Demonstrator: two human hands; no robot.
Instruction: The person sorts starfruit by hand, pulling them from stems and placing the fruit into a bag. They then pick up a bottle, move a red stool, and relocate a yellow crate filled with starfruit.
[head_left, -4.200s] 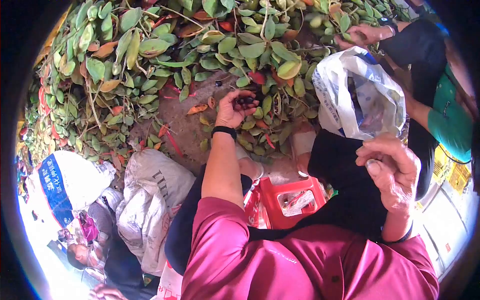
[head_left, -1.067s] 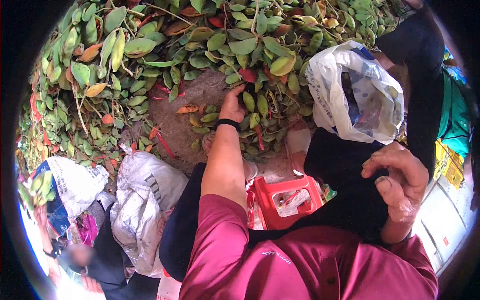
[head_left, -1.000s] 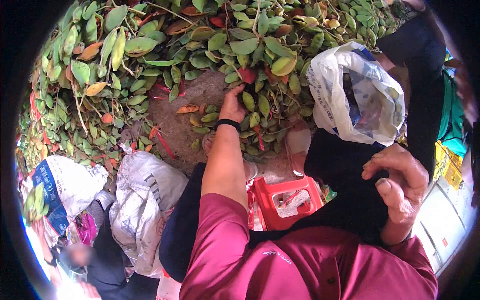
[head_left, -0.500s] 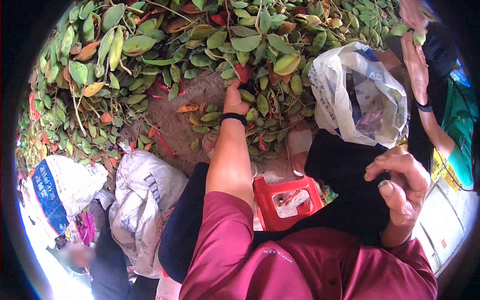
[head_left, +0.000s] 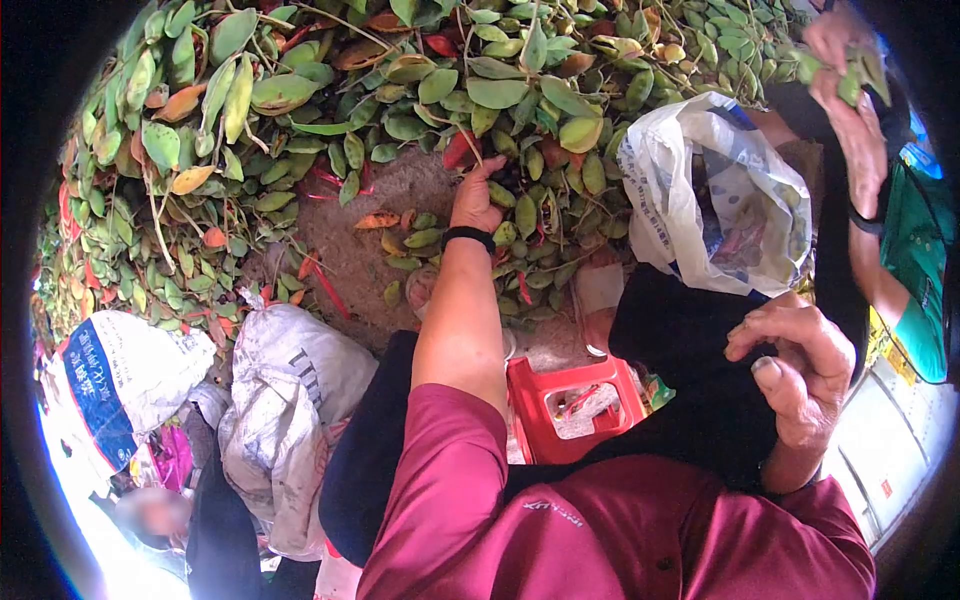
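Observation:
My left hand (head_left: 475, 203) reaches into the near edge of a heap of leafy stems (head_left: 500, 90) with green, yellow and reddish leaves. Its fingers close on a thin leafy stem, and a red leaf (head_left: 459, 150) sits at the fingertips; leaves partly hide the grip. A black band circles that wrist. My right hand (head_left: 805, 365) hangs over my dark trousers, fingers curled and thumb apart, with nothing visible between them. Beyond it stands an open white plastic bag (head_left: 650, 200), its inside partly in shadow.
A red plastic stool (head_left: 515, 385) stands between my legs. White sacks (head_left: 290, 365) and a blue-and-white bag (head_left: 95, 390) lie at left. At upper right, another person's hands (head_left: 850, 115) hold green leaves. Bare ground (head_left: 345, 230) shows before the heap, with red strips on it.
My left hand has shifted slightly, and the red leaf at its fingertips has moved left. The other person's hands have moved down and right with their leaves. My right hand is nearly still.

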